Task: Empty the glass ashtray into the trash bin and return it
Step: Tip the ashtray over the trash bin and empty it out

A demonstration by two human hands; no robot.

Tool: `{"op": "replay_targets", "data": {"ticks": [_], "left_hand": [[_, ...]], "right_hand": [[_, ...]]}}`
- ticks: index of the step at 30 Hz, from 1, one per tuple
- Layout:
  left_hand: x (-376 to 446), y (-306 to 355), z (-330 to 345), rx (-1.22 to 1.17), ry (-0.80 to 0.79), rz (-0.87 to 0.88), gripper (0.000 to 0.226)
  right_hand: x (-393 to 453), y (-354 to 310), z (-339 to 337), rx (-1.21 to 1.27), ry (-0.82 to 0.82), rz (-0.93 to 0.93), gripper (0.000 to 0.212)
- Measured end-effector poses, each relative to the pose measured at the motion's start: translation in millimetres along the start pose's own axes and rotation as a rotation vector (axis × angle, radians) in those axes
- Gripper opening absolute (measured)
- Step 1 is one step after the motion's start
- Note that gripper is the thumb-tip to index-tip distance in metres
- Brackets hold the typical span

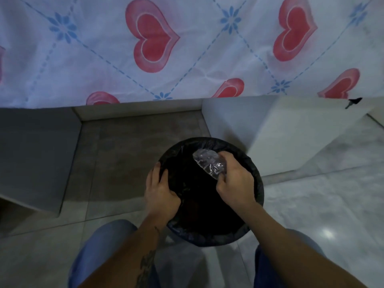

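1. Knees [108, 242], blue trousers, lower frame; cut off by the bottom edge, the right one largely behind the forearm.
2. Left forearm [133, 252], tattooed, rising from the bottom edge toward centre.
3. Left hand [161, 189], centre frame, palm down, fingers curled over the near-left rim of the bin, gripping rim and liner.
4. Right hand [233, 182], right of centre, knuckles up, fingers closed around the glass ashtray; fingertips hidden behind the glass.
5. Glass ashtray [208, 164], clear, tilted on edge, held over the bin's mouth at its far-right part; contents not discernible.
6. Trash bin [256, 177], round, black liner [207, 233] folded over the rim; interior too dark to read.
7. Tiled floor [324, 204], glossy at right.
8. Heart-patterned cloth [187, 48], upper frame, hanging over a white ledge.
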State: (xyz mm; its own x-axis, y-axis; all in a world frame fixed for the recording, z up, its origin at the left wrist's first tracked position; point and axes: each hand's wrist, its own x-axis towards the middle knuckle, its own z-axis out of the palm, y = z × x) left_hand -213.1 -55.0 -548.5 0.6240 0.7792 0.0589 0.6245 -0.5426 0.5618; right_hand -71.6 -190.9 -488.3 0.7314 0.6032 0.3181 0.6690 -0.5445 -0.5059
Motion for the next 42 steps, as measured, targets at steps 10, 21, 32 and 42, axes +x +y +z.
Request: {"op": "replay_targets", "data": {"ticks": [10,21,32,42], "left_hand": [[1,-6,8,0.021,0.007,-0.006,0.076],[20,44,-18,-0.318,-0.079,0.059,0.071],[42,73,-50,-0.267,-0.290,0.133,0.028],[29,68,-43,-0.267,-0.026,0.414,0.049]], "right_hand": [[7,-6,-5,-0.181,0.034,-0.410,0.048],[22,-3,-14,-0.001,-0.200,-0.156,0.047],[18,-4,-25,0.174,-0.295,-0.083,0.039],[15,5,-21,0.370,-0.439,0.181,0.060]]}}
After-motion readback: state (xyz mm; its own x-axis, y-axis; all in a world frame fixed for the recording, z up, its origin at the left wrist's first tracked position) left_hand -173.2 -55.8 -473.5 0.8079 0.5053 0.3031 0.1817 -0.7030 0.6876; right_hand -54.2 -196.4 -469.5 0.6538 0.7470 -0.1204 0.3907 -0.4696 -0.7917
